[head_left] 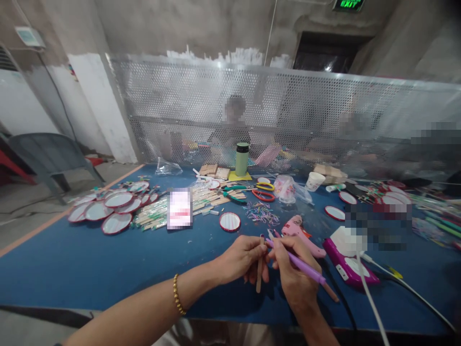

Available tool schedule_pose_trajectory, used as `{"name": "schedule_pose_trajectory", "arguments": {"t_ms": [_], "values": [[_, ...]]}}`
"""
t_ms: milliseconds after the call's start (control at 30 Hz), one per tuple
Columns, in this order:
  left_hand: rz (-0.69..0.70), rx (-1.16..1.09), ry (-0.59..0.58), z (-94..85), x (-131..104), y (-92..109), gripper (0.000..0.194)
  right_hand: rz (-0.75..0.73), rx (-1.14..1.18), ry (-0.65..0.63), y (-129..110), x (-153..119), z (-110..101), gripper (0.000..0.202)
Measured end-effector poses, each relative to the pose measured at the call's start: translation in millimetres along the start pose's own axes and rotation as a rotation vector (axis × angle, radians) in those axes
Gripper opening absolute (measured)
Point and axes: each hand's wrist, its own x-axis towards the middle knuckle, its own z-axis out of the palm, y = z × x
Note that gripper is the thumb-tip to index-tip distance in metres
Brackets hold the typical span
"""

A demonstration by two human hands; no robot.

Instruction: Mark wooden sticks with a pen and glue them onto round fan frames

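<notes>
Near the front of the table, my left hand [248,254] is closed on a wooden craft stick [259,274], which stands nearly upright with a dark mark at its top end. My right hand [297,274] grips a purple pen [306,267], its tip close to the upper part of the stick; whether they touch I cannot tell. A brown, stick-like end [330,292] juts out on the far side of my right hand, its other part hidden. Just beyond my hands lie a round red-rimmed disc [229,221] and a pink glue gun [304,238].
Several red-rimmed discs [117,223] are piled at left beside bundled sticks [151,211] and a phone [179,208]. Pliers [234,196], colourful small loops [261,213], a green tumbler [242,159] and a paper cup [315,181] stand farther back. At right, cables run from a purple power strip [345,264].
</notes>
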Motion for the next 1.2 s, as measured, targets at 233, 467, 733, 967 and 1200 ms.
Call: {"name": "schedule_pose_trajectory", "arguments": {"t_ms": [233,467,733,967,1200], "values": [[-0.001,0.010,0.022,0.4,-1.5,1.1,0.059,-0.003,-0.009,0.010,1.7,-0.5,0.6,0.025],[0.002,-0.005,0.022,1.5,-1.2,1.9,0.061,0.034,0.023,0.004,0.1,-0.4,1.0,0.027],[0.016,-0.007,0.028,1.3,-0.8,1.3,0.062,0.024,0.024,0.008,-1.9,0.5,1.4,0.027],[0.004,-0.016,0.033,1.0,-0.5,-0.1,0.060,0.023,0.016,0.011,-1.4,0.5,0.1,0.028],[-0.002,0.000,0.031,1.3,-2.0,1.6,0.062,0.035,0.034,0.014,-2.5,1.0,1.2,0.029]]}}
